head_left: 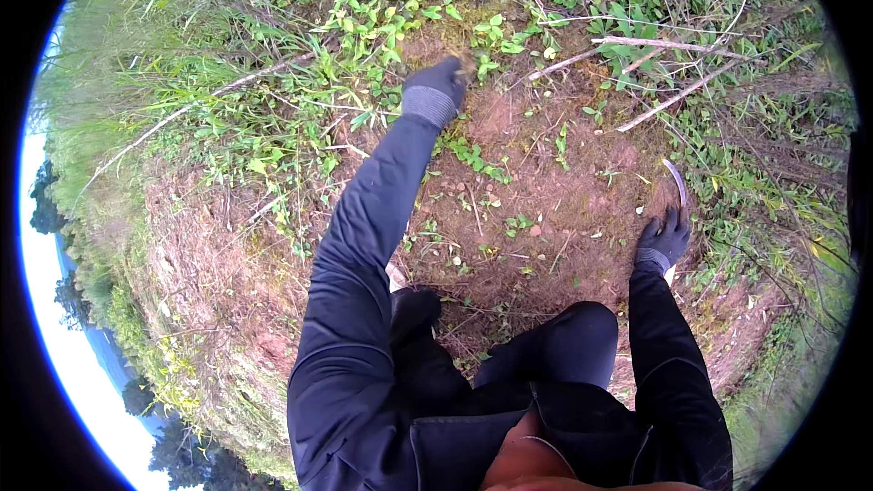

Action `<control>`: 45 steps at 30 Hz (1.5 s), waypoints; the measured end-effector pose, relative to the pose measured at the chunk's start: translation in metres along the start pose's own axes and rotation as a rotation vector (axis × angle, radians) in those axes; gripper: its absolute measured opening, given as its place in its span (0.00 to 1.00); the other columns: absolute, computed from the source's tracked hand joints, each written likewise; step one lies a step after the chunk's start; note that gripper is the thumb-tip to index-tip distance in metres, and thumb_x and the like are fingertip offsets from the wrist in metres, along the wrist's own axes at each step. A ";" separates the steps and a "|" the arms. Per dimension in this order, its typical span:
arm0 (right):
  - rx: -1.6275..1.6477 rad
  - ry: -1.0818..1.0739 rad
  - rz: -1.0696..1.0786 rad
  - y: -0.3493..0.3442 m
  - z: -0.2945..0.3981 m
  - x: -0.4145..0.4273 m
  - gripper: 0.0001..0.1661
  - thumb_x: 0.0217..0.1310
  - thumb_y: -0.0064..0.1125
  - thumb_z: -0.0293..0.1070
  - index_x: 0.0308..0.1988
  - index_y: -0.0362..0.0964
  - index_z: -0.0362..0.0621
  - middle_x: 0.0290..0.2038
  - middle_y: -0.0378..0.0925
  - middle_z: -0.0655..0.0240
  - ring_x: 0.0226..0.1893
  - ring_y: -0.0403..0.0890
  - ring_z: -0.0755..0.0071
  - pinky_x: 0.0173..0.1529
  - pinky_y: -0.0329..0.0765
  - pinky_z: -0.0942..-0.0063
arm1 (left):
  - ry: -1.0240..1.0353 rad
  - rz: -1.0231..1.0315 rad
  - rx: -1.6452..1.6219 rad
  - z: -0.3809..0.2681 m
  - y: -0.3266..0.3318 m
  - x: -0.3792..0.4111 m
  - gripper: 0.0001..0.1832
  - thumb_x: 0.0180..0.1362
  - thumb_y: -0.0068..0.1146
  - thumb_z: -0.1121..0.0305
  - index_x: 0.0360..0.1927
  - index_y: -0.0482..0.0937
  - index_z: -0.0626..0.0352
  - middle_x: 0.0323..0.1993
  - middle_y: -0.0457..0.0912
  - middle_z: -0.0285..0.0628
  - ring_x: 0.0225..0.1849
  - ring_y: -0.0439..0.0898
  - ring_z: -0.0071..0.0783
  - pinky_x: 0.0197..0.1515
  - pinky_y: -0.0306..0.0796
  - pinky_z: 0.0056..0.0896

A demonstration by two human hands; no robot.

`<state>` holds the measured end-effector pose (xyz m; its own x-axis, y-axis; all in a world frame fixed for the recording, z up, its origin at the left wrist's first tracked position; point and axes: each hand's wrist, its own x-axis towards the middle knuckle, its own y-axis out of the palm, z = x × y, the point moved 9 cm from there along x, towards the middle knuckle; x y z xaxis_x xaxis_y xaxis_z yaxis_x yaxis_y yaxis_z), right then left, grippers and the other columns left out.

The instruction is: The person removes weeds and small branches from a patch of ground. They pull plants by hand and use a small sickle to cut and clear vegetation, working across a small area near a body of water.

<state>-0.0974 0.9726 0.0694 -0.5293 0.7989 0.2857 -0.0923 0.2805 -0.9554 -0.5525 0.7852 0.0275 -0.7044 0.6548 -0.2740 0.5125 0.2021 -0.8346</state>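
My left hand [434, 90], in a dark knit work glove, is stretched out ahead over the bare soil beside low green leaves. Its fingers are closed around a small brownish clump [466, 63], blurred, perhaps moss or dry plant matter. Low at the right, my right hand [663, 240], gloved the same way, rests near the ground and grips a sickle. The sickle's curved metal blade [676, 181] points away from me, and part of its pale handle shows below the hand. Between the hands lies reddish soil [545, 184] with small leaves and twigs.
Dry branches [675, 48] lie across the weeds at the upper right. A long dry stem [184, 109] crosses the grass at the left. My knee [580, 341] and dark boot [416, 307] are close below. The slope falls away at the left towards trees [48, 198].
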 end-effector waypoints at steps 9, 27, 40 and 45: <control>0.025 -0.037 -0.041 -0.005 0.003 -0.003 0.24 0.50 0.54 0.37 0.49 0.67 0.46 0.55 0.64 0.52 0.51 0.66 0.43 0.55 0.64 0.53 | 0.490 0.219 0.370 -0.124 0.043 -0.038 0.23 0.57 0.45 0.73 0.58 0.63 0.48 0.52 0.68 0.50 0.44 0.78 0.44 0.40 0.76 0.45; -0.025 -0.023 -0.011 -0.002 0.002 -0.007 0.23 0.52 0.52 0.37 0.49 0.68 0.44 0.57 0.62 0.54 0.53 0.65 0.45 0.56 0.64 0.55 | 0.544 0.513 0.363 -0.073 0.088 -0.130 0.16 0.54 0.52 0.68 0.48 0.72 0.53 0.47 0.74 0.49 0.39 0.79 0.43 0.42 0.75 0.42; -0.008 -0.052 -0.060 -0.002 0.010 -0.007 0.23 0.51 0.52 0.37 0.49 0.68 0.44 0.55 0.64 0.55 0.53 0.66 0.46 0.56 0.65 0.56 | -0.107 -0.076 0.298 0.077 -0.046 0.003 0.15 0.49 0.56 0.68 0.43 0.75 0.52 0.42 0.77 0.47 0.42 0.78 0.44 0.48 0.71 0.41; -0.055 -0.020 -0.051 -0.001 -0.001 -0.010 0.23 0.51 0.53 0.37 0.49 0.68 0.44 0.55 0.64 0.55 0.53 0.66 0.47 0.56 0.65 0.56 | 0.415 0.566 0.281 -0.041 0.078 -0.136 0.18 0.50 0.56 0.71 0.47 0.71 0.57 0.46 0.74 0.47 0.43 0.78 0.42 0.47 0.73 0.41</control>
<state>-0.0916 0.9647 0.0677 -0.5418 0.7721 0.3321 -0.0734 0.3502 -0.9338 -0.3963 0.7422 0.0192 -0.1002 0.8351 -0.5409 0.5571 -0.4033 -0.7259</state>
